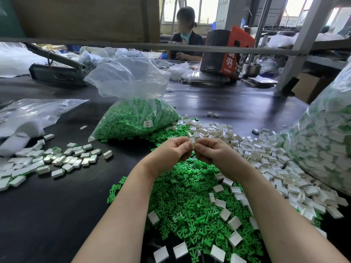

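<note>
Head view: I see the left hand (171, 153) and the right hand (213, 151) close together, up above the bench (47, 215). Both hands pinch one small white piece (192, 139) with curled fingertips. It sits over the green pile (190, 198). A white heap (266, 162) lies to the right. A clear bag (133, 118) of green bits sits just behind.
</note>
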The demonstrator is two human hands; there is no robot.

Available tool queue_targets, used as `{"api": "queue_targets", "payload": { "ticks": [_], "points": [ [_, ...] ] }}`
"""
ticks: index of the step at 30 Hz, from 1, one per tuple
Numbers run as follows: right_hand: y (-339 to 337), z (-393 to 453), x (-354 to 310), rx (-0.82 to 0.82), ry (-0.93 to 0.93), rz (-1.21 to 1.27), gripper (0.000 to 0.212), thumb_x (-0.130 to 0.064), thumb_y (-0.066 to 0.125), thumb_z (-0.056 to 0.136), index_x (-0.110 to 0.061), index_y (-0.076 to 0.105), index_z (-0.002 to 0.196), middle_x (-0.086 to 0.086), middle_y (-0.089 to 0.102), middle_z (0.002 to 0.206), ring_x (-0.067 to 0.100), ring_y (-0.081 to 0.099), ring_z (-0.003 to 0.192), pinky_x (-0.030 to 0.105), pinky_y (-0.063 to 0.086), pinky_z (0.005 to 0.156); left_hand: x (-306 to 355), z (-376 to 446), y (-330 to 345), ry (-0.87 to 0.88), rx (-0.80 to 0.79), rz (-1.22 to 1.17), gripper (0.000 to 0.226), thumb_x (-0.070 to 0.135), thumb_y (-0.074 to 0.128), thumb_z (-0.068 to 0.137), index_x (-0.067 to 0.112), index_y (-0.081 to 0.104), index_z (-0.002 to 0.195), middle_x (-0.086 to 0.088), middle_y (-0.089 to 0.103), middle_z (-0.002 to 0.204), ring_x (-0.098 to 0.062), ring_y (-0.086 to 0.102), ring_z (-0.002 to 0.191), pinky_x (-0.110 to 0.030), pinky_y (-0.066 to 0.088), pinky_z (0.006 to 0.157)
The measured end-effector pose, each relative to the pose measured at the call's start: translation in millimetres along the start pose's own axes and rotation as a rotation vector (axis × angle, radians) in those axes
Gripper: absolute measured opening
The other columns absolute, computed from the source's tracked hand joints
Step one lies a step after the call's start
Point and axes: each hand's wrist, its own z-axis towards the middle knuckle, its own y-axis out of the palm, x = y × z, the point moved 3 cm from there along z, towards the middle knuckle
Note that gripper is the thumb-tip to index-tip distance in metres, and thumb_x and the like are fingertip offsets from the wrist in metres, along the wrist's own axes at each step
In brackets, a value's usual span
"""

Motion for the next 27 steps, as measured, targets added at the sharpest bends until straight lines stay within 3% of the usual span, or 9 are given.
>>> {"api": "queue_targets", "payload": {
  "ticks": [8,12,18,22,27],
  "points": [
    [-0.2,0.3,1.5,-0.032,0.003,-0.003,0.023,-0.01,0.049,0.101,-0.011,0.056,0.079,-0.015,0.047,0.058,0.002,0.038,0.054,0.013,0.034,0.053,-4.3,1.7,-2.2,0.008,-0.024,0.042,0.024,0.017,0.044,0.103,0.013,0.053,0.081,0.004,0.045,0.067,-0.001,0.041,0.056,-0.009,0.036,0.055],
    [-1.1,0.1,2.7,-0.041,0.015,-0.014,0.017,-0.01,0.049,0.101,-0.001,0.057,0.089,-0.015,0.049,0.059,0.002,0.039,0.056,0.014,0.034,0.054,-5.9,2.7,-2.5,0.001,-0.04,0.054,0.023,0.019,0.046,0.103,0.014,0.052,0.081,0.007,0.046,0.065,-0.003,0.041,0.058,-0.011,0.036,0.056],
    [-2.4,-1.9,3.6,-0.054,0.011,-0.065,0.028,-0.014,0.052,0.1,0.013,0.054,0.096,-0.006,0.046,0.067,0.01,0.04,0.065,0.023,0.036,0.064,-6.7,0.7,-4.7,-0.024,-0.063,0.08,0.024,0.022,0.048,0.102,0.016,0.053,0.079,0.002,0.045,0.069,-0.017,0.039,0.069,-0.031,0.033,0.068],
    [-1.3,-0.8,4.8,-0.044,0.015,-0.058,0.024,-0.014,0.051,0.101,0.008,0.056,0.092,-0.008,0.047,0.066,0.011,0.039,0.065,0.025,0.036,0.064,-3.8,-1.5,-4.7,-0.02,-0.05,0.104,0.027,0.023,0.047,0.102,0.007,0.054,0.082,-0.004,0.047,0.072,-0.02,0.038,0.073,-0.038,0.031,0.072],
    [0.7,0.2,-2.0,0.004,-0.016,-0.029,0.022,-0.013,0.049,0.102,-0.011,0.056,0.081,-0.014,0.049,0.06,0.005,0.038,0.057,0.014,0.033,0.054,1.8,-2.6,-6.3,0.019,-0.005,0.113,0.029,0.022,0.046,0.103,-0.003,0.053,0.09,-0.006,0.048,0.073,-0.02,0.039,0.073,-0.037,0.033,0.071]
  ]
}}
